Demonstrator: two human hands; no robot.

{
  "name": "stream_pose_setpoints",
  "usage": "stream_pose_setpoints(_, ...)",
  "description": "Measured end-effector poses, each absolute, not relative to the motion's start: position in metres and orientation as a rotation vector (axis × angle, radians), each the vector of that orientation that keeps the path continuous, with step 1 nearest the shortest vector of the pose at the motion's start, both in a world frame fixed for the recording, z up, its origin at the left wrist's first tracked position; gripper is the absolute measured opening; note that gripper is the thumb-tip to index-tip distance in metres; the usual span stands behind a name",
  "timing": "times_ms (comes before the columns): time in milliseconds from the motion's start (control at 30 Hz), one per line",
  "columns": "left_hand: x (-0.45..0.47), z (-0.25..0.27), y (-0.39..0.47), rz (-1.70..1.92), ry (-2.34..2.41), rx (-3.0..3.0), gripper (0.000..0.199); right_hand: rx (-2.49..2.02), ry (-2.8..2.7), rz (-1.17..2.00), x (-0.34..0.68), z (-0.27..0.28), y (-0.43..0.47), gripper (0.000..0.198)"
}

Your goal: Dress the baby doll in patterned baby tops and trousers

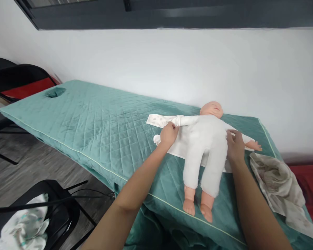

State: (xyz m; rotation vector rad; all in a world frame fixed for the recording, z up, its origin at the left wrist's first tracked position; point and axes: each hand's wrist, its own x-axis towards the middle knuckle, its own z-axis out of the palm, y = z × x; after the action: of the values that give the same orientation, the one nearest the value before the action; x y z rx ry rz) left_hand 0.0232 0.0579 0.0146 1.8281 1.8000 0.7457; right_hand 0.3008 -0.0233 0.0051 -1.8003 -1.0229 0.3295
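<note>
A baby doll (207, 133) with a white cloth body lies on its back, feet towards me. Under it spreads a white baby shirt (176, 148), whose printed sleeve (159, 120) stretches out to the left. The doll's arm on that side reaches into the sleeve, its hand hidden. My left hand (170, 134) is closed in a pinch on the shirt by the sleeve. At the doll's other side, my right hand (235, 144) has its fingers curled against the body; what they grip is hidden. The doll's bare hand (254, 145) shows beyond it.
A green quilted cover (106, 118) lies over the long table, against a white wall. A crumpled pale cloth (276, 180) lies at the right end. Black chairs (23, 78) stand at the left; another near me carries white cloths (26, 225). Something red (309, 191) is at the far right.
</note>
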Motion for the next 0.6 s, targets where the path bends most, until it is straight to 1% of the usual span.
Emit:
stream_pose_setpoints(100,0.027,0.028,0.068,0.657,1.729,1.752,0.031,-1.704,-0.985,0.428,0.3,0.004,-0.022,0.054)
stream_pose_setpoints(233,0.024,0.041,0.079,0.699,1.71,1.621,0.038,-1.638,-0.967,0.486,0.297,0.006,-0.023,0.055)
stream_pose_setpoints(500,0.017,0.039,0.079,0.682,1.678,1.627,0.035,-1.569,-0.963,0.51,0.294,0.008,-0.023,0.051)
stream_pose_setpoints(600,0.018,0.036,0.074,0.659,1.674,1.648,0.031,-1.566,-0.96,0.51,0.292,0.009,-0.023,0.05)
